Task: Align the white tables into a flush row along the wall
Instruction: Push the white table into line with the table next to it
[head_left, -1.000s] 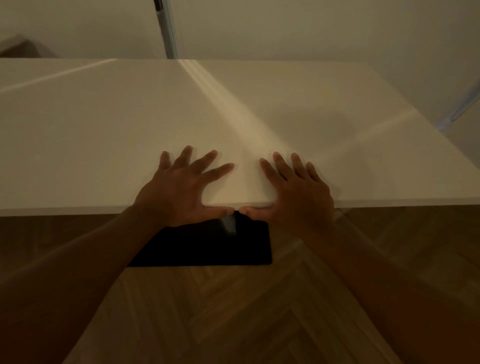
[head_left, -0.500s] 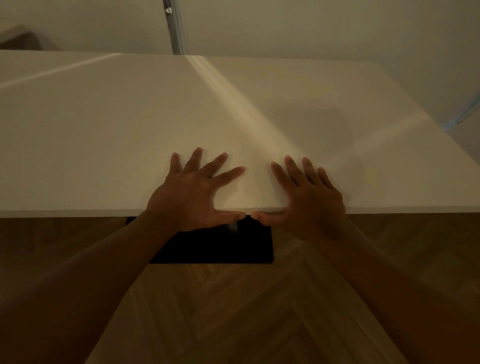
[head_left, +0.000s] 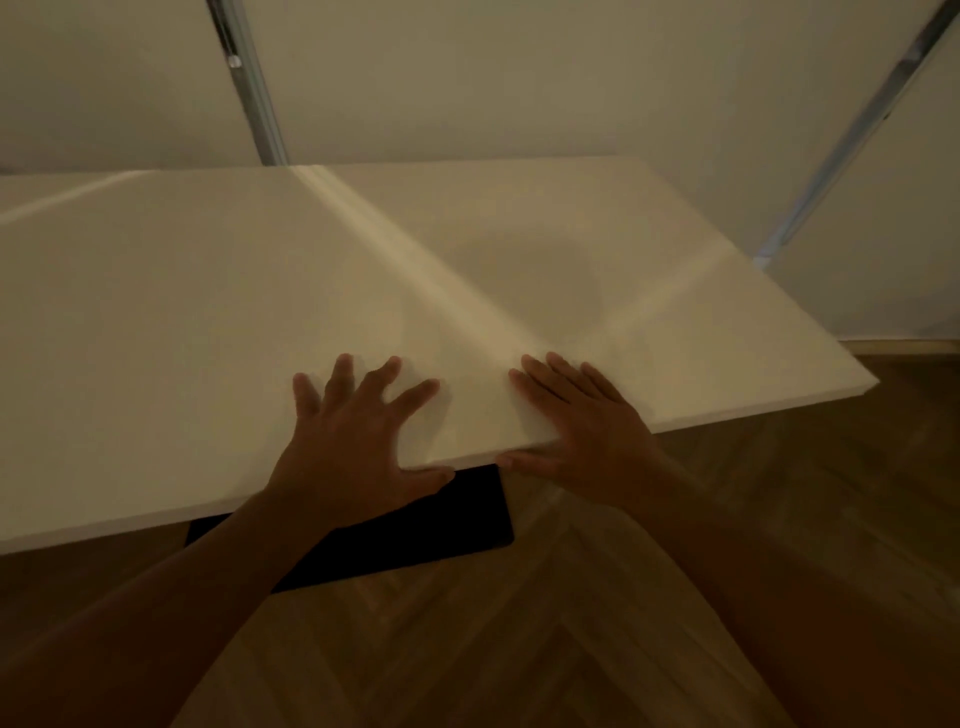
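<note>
A: Where are the hands?

B: Both lie flat on the white table (head_left: 182, 338) at its near edge. The left hand (head_left: 345, 447) has its fingers spread and straight on the top, thumb along the edge. The right hand (head_left: 587, 431) rests just beside it, fingers straight and closer together, thumb at the edge too. Neither grips anything; they only press on the top.

A: And the table itself?

B: Its far edge runs close along the wall (head_left: 519, 78). A faint line at far left may be a seam with another table, but I cannot tell.

A: Any brand, label or writing?

B: None can be read; the light is dim and the picture soft.

A: What else shows?

B: A black mat (head_left: 415, 530) on the herringbone floor (head_left: 519, 649), partly under the near edge, and two metal strips (head_left: 260, 104) on the wall.
</note>
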